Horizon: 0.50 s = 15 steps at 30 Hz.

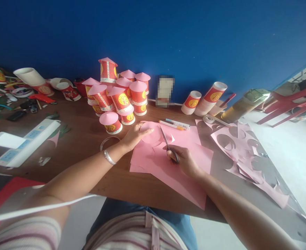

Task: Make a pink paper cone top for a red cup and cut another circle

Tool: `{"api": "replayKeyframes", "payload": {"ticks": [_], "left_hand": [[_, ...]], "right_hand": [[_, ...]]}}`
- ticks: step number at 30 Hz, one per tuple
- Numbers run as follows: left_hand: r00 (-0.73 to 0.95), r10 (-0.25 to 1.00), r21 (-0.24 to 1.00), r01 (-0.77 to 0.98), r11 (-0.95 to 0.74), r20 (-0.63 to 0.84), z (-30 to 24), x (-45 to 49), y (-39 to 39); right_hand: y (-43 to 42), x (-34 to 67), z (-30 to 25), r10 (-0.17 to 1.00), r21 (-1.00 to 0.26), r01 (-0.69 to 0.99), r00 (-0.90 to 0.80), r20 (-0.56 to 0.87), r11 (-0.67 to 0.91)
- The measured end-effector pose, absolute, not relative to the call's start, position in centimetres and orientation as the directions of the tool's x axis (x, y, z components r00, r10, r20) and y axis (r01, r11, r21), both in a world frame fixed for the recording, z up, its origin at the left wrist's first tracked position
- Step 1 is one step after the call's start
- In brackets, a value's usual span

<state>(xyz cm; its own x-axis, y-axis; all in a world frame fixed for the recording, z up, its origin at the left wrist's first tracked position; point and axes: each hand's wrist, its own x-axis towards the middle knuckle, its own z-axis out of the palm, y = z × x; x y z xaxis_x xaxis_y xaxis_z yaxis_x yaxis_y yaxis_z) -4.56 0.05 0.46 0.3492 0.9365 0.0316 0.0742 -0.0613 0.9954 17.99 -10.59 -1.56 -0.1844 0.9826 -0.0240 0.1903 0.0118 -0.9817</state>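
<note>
Between thumb and fingers, my left hand grips a rounded piece of pink paper. My right hand is closed round the dark handles of scissors, whose blades point up and away beside the right edge of that piece. A small pink scrap stands up by the blades. Under both hands lie larger pink paper sheets, overlapping on the brown table. Two markers rest at the far edge of the sheets.
Red paper cups with pink cone tops stand stacked behind my left hand. A tape roll lies near my wrist. At left is a power strip; at right are cut pink offcuts, stacked cups and a bottle.
</note>
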Motion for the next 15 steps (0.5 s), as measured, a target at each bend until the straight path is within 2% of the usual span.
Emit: {"api": "replayKeyframes", "payload": {"ticks": [9,15], "left_hand": [[0.388,0.922,0.998,0.049,-0.038,0.016,0.34,-4.53,0.17],[0.399,0.917,0.998,0.045,-0.034,0.013,0.32,-4.54,0.11]], "right_hand": [[-10.55,17.83,-1.15,0.985,-0.985,0.160,-0.151,-0.081,-0.057],[-10.56,17.81,-1.04,0.986,-0.989,0.146,-0.154,-0.062,-0.040]]}}
